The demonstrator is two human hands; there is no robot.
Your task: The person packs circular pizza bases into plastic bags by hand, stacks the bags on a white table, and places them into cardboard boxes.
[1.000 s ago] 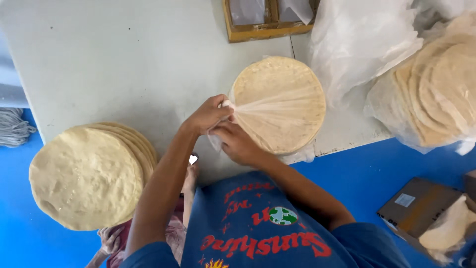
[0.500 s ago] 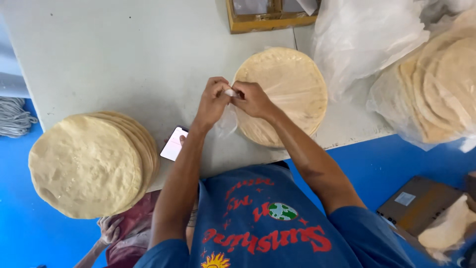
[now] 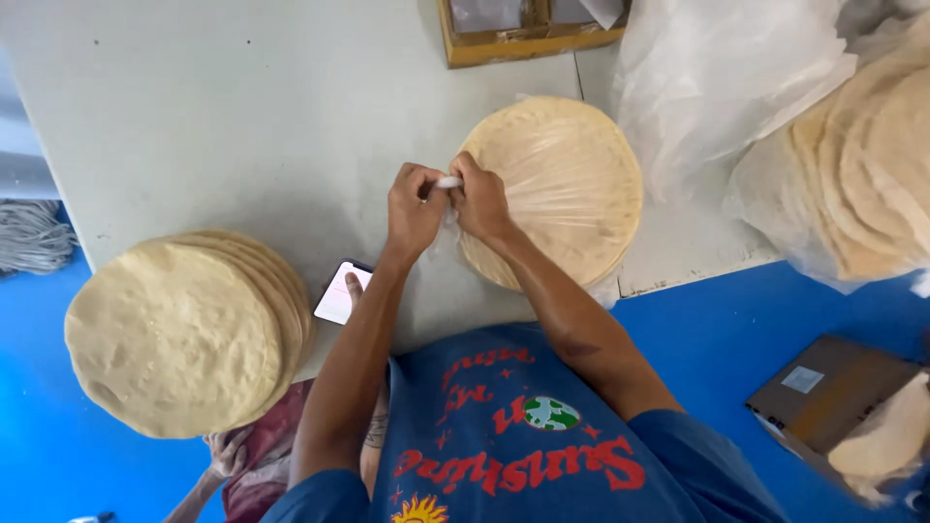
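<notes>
from the head camera, looking straight down: our left hand (image 3: 415, 211) and right hand (image 3: 480, 201) are up together at the near edge of the bagged stack of flatbreads (image 3: 554, 190), knuckles almost touching. both are pinched shut on the gathered neck of the clear plastic bag (image 3: 448, 182), a small white twist showing between the fingertips. the bag is drawn tight over the round stack, creases fanning out from the pinch across the top bread. that stack lies flat on the pale grey table (image 3: 242, 116), right of centre, close to the table's front edge.

off to our left, a loose stack of bare flatbreads (image 3: 174, 334) sits at the table's near corner, fanned a little and hanging over the edge, well apart from our hands. a phone (image 3: 341, 292) lies by our left forearm with its screen lit. at the far edge there's a wooden tray (image 3: 504, 46), only partly in view. to the right, crumpled plastic sheeting (image 3: 717, 77) and more bagged flatbreads (image 3: 862, 174). lower right, a brown cardboard box (image 3: 823, 387) on the blue floor (image 3: 717, 329). bottom left, another person's hand (image 3: 228, 455) near the floor.
</notes>
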